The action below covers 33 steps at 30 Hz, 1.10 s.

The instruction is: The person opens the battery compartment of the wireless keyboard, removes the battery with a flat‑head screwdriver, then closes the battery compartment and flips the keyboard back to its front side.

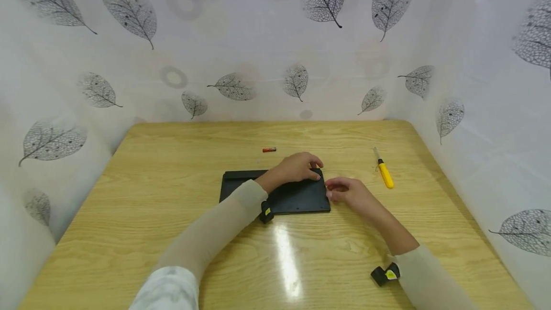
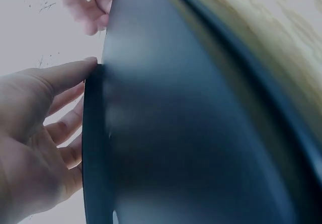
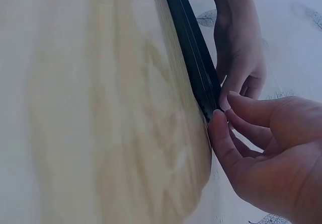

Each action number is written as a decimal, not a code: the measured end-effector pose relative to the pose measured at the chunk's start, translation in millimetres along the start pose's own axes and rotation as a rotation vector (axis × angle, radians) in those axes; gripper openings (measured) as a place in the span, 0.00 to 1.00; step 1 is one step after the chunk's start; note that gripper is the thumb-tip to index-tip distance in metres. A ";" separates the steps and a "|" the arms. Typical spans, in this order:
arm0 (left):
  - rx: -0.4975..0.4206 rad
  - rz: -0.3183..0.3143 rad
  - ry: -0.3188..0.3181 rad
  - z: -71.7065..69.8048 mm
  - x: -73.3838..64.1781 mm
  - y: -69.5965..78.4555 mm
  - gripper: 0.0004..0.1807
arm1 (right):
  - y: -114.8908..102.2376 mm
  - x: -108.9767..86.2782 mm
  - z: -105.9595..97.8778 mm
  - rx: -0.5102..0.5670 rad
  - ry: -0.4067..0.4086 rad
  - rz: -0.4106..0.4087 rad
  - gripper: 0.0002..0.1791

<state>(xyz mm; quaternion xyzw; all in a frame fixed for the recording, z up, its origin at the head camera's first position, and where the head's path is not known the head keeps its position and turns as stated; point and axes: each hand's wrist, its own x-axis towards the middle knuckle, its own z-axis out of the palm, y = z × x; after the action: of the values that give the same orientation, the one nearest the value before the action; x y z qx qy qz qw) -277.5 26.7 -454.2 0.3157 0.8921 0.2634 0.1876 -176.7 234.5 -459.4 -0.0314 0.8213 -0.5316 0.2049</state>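
A slim black keyboard lies underside up on the table, a thicker ridge along its far edge. My left hand grips that ridge near its right end. In the left wrist view the thumb lies at the ridge's end and the fingers bend behind it. My right hand is at the keyboard's right edge with bent fingers. In the right wrist view its fingertips come together right at the keyboard's corner; I cannot tell whether they pinch anything small.
A small red and black battery lies beyond the keyboard. To the right of my right hand lies a screwdriver with a yellow handle. The wooden table is bordered at the back and sides by a leaf-patterned curtain.
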 end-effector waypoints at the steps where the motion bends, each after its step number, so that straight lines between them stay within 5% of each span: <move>1: 0.011 0.002 0.006 0.8 0.8 0.8 0.21 | 0.2 -2.0 0.9 -0.005 0.004 0.002 0.23; 11: 0.073 0.037 0.046 -0.1 3.0 9.2 0.18 | 2.4 -19.3 -0.5 -0.040 -0.014 -0.059 0.24; 18: 0.096 0.041 0.092 -8.1 -0.1 15.8 0.20 | 4.6 -32.2 -3.9 0.066 0.012 -0.051 0.28; 33: -0.090 0.130 0.229 -51.0 -21.9 34.2 0.19 | -28.5 -50.1 -11.5 0.211 0.087 -0.176 0.29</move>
<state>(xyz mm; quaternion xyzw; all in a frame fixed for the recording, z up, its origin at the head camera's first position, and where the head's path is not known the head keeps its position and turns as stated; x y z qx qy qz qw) -271.1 16.9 -390.0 0.3320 0.8727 0.3488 0.0811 -139.9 245.5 -415.0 -0.0585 0.7631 -0.6316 0.1239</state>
